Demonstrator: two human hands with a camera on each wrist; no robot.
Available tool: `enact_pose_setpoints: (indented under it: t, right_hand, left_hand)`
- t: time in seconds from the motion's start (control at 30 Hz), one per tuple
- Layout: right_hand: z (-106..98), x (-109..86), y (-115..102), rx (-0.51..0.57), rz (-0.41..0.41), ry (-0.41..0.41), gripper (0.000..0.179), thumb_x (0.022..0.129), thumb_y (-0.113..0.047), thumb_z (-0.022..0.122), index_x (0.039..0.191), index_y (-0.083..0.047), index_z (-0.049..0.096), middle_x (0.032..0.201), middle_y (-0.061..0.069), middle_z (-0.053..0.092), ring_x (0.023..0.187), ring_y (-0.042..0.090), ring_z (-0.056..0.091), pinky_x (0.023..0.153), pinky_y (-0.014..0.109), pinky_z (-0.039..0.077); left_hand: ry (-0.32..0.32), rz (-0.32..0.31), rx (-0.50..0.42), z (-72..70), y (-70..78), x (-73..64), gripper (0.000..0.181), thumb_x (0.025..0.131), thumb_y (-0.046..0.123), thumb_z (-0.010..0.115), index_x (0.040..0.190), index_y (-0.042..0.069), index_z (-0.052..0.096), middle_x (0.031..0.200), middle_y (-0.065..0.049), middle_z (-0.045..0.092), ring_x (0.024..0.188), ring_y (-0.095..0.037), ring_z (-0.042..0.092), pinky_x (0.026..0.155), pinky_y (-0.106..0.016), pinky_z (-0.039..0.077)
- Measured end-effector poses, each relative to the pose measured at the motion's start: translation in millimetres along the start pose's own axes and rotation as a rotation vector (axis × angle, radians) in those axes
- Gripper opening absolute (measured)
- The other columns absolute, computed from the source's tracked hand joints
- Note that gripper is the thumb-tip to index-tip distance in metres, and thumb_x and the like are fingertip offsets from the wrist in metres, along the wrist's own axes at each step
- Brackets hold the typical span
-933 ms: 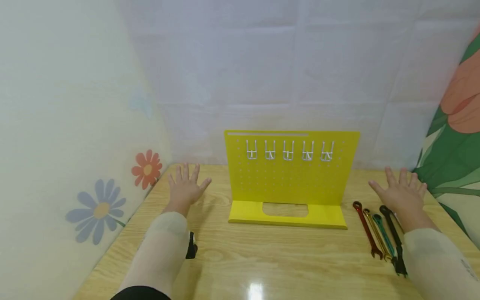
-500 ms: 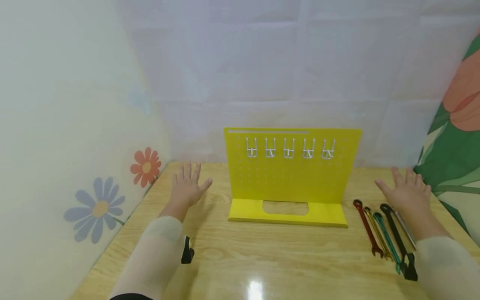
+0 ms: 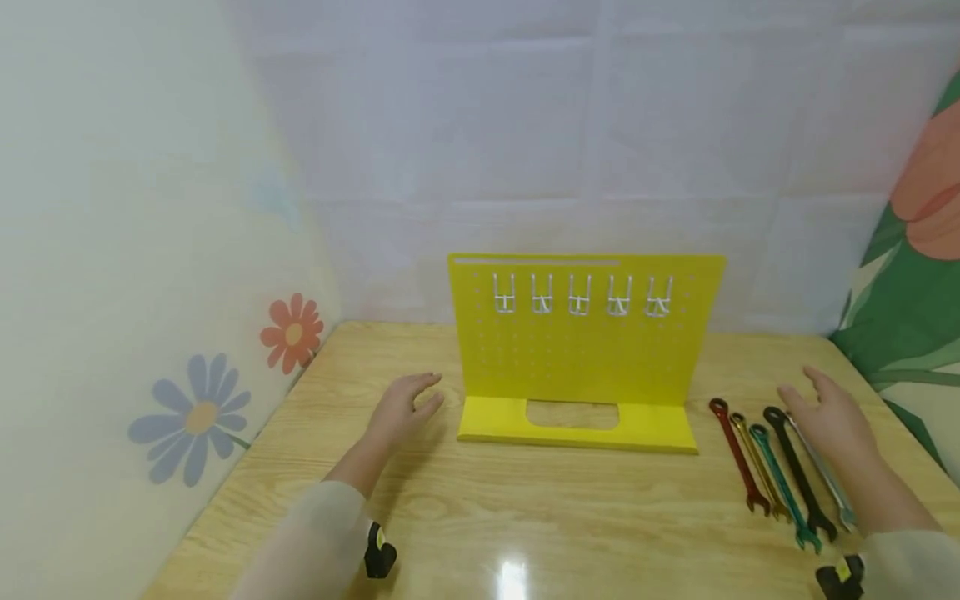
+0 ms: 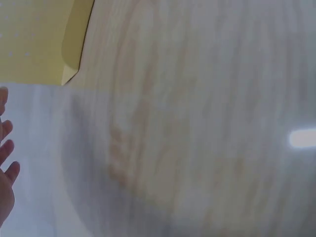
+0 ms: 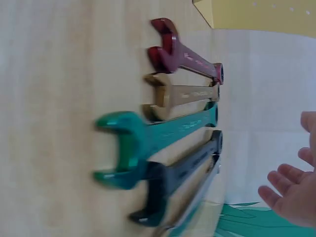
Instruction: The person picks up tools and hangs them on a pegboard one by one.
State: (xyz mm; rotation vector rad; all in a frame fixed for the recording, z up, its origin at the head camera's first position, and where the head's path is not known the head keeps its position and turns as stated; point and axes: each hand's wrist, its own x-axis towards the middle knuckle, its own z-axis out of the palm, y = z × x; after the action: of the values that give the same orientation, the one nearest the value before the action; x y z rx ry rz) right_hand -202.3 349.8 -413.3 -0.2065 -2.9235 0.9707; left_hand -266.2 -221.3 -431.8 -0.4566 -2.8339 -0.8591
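Observation:
My left hand (image 3: 401, 410) hovers over the table to the left of a yellow pegboard stand (image 3: 577, 350), fingers loosely extended and holding nothing. On the other side, my right hand (image 3: 834, 418) is held beside a row of combination wrenches, also holding nothing. From left to right lie a red wrench (image 3: 738, 457), a gold wrench (image 3: 757, 467), a green wrench (image 3: 783, 487), a black wrench (image 3: 801, 473) and a silver wrench (image 3: 823, 473). In the right wrist view their open ends face the camera, the green wrench (image 5: 163, 136) nearest.
Several silver wire hooks (image 3: 579, 296) hang in a row near the pegboard's top. The wooden table (image 3: 570, 508) meets a pale cloth backdrop (image 3: 525, 125) behind. Flower-patterned walls stand at left and right. Black wrist cameras are strapped at both sleeves.
Both hands have turned from palms-down with spread fingers to a more sideways pose, fingers closer together. The right hand has drawn nearer to me, uncovering the silver wrench.

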Motion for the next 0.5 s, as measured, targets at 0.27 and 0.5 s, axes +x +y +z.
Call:
enact_pose_setpoints:
  t: [0.27, 0.5]
  right_hand:
    - [10, -14.5, 13, 0.075, 0.054, 0.027, 0.072, 0.104, -0.044, 0.034, 0.149, 0.011, 0.020, 0.143, 0.045, 0.028, 0.124, 0.061, 0.034, 0.090, 0.068, 0.040]
    - [15, -23.8, 28, 0.068, 0.041, 0.065, 0.065, 0.105, -0.039, 0.037, 0.142, 0.015, 0.034, 0.137, 0.044, 0.037, 0.117, 0.058, 0.044, 0.085, 0.063, 0.045]
  left_hand:
    - [-0.044, -0.143, -0.255, 22.8, 3.7, -11.9, 0.037, 0.096, 0.021, 0.064, 0.129, 0.004, 0.063, 0.131, -0.018, 0.062, 0.124, -0.038, 0.055, 0.105, -0.054, 0.043]
    - [-0.035, -0.176, -0.381, 38.1, 2.5, -16.2, 0.031, 0.093, 0.015, 0.067, 0.122, 0.002, 0.067, 0.120, -0.017, 0.067, 0.099, -0.019, 0.061, 0.086, -0.031, 0.052]
